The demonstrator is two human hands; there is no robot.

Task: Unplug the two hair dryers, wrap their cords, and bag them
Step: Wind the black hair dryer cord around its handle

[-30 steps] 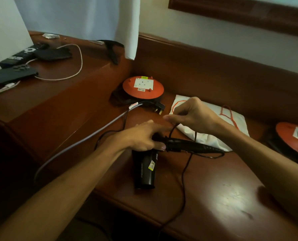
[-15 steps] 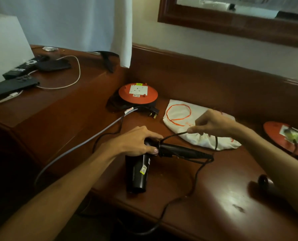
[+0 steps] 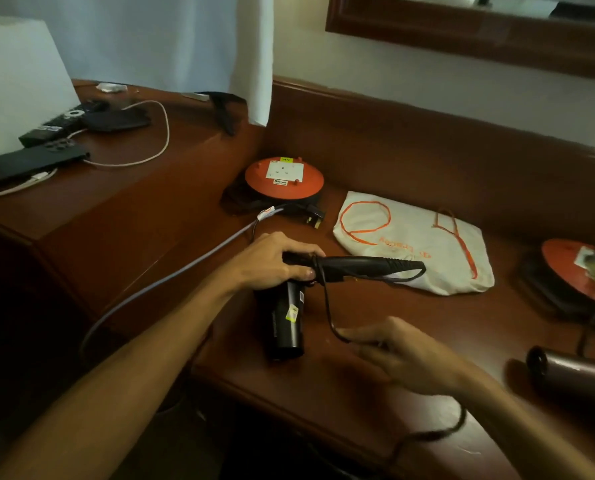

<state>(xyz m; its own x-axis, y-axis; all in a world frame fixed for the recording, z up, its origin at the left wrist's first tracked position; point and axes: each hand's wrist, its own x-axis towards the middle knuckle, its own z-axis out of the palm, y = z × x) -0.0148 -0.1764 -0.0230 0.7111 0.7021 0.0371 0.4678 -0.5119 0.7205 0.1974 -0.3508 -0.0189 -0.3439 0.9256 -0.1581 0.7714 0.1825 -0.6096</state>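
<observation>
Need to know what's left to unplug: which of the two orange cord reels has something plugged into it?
The right-edge orange reel: a plug sits in its socket. The reel by the curtain shows a bare socket.

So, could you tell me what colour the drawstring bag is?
White with orange markings, the bag shows in the head view.

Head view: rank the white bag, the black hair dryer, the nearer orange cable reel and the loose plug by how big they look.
1. white bag
2. black hair dryer
3. orange cable reel, nearly matching the dryer; unsure
4. plug
</observation>
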